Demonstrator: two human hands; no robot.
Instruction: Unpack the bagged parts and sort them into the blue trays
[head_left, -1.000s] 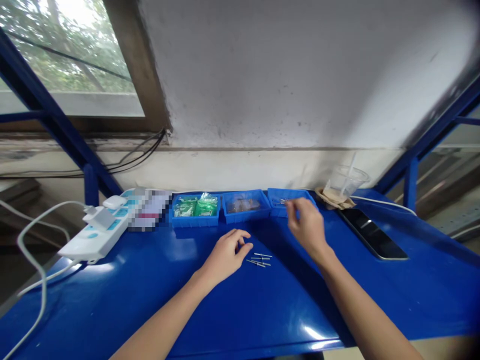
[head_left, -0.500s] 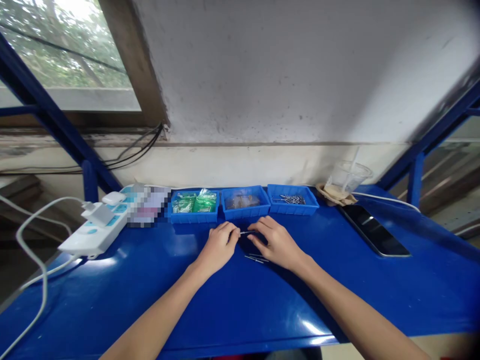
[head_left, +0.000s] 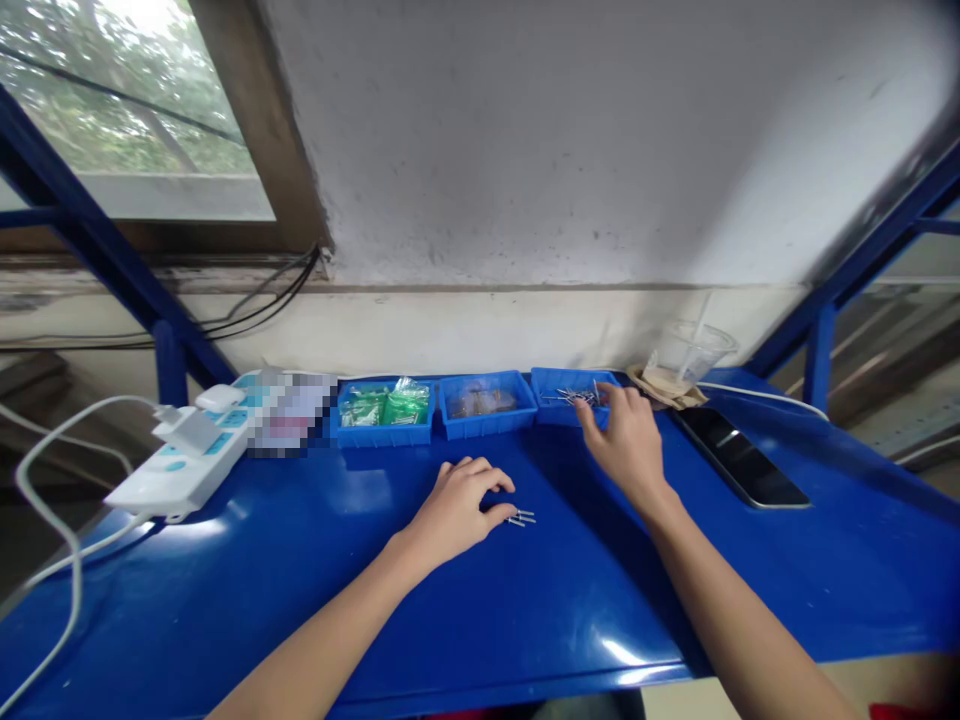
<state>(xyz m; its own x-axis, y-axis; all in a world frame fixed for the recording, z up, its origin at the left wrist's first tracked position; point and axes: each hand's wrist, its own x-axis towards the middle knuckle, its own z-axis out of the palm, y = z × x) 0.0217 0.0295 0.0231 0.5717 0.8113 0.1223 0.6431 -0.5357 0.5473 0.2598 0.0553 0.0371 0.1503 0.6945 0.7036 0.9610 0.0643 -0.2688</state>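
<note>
Several thin metal blind rivets (head_left: 523,518) lie together on the blue table. My left hand (head_left: 461,505) is beside them, thumb tip at the small group, fingers curved and apart. The thumb hides part of the rivets. At the right blue bin (head_left: 551,412), my right hand (head_left: 628,440) reaches over the front corner with thumb and index finger apart. Loose rivets (head_left: 576,396) lie in that bin, close to my fingertips. The fingers cover the bin's right side.
The middle bin (head_left: 491,428) holds brownish items in clear plastic; the left bin (head_left: 386,435) holds green packets. A white power strip (head_left: 180,480) with cables sits at left. At right are a phone (head_left: 742,460) and a clear cup (head_left: 686,350) with a straw.
My right hand has moved from the table's middle up and right to the right bin. My left hand has let go of a rivet and come down beside the small group on the table.
</note>
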